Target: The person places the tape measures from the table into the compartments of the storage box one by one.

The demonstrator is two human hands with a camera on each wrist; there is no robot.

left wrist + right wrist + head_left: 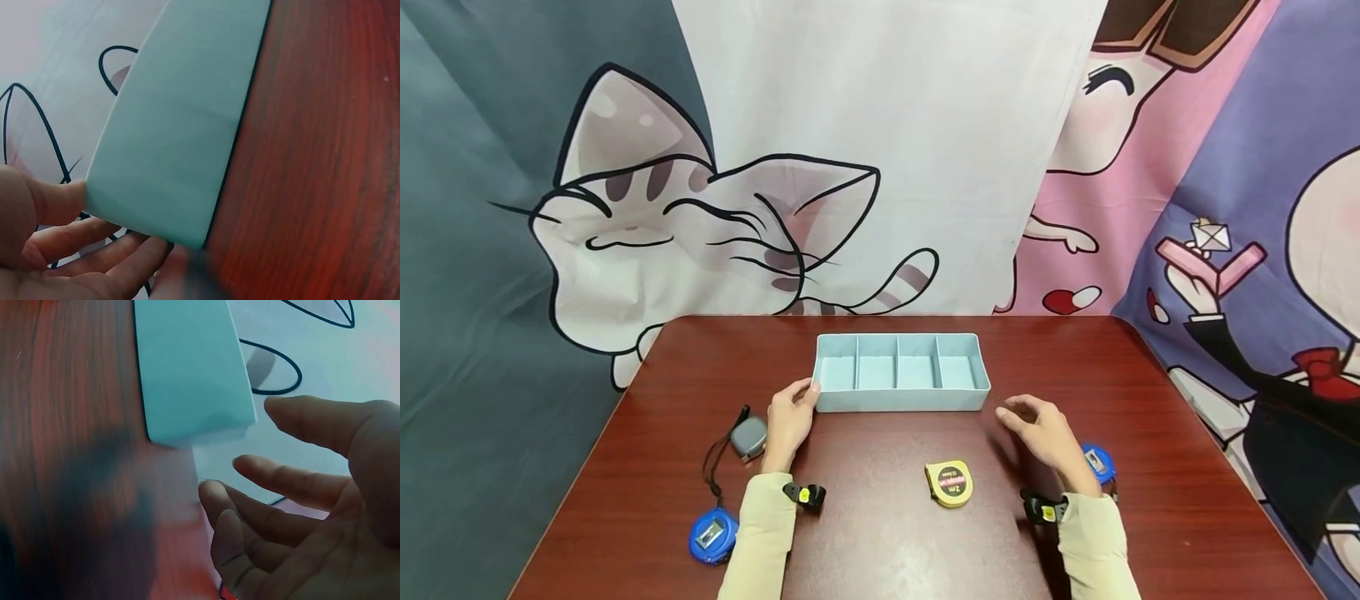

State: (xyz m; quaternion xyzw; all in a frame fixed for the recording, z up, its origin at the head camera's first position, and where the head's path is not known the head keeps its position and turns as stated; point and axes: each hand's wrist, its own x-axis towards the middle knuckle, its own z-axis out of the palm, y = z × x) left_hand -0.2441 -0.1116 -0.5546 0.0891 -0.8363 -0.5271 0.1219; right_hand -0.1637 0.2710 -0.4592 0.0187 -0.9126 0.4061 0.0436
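A pale blue divided tray [902, 401] with several compartments in a row sits towards the back of the table. My left hand [791, 419] touches its left end. In the left wrist view the thumb [59, 203] meets the tray's corner, and the other fingers stretch along the end wall. Off the tray's right end, a small gap away, my right hand [1042, 429] hovers with loosely bent fingers and holds nothing. Between the forearms lies a yellow tape measure [951, 484], in front of the tray.
Left of my left arm are a grey tape measure [748, 437] with a dark cord and a blue tape measure [713, 536]. Another blue tape measure [1099, 463] is partly hidden by my right wrist. Behind the reddish-brown table [1180, 500] hangs a printed cloth [910, 100].
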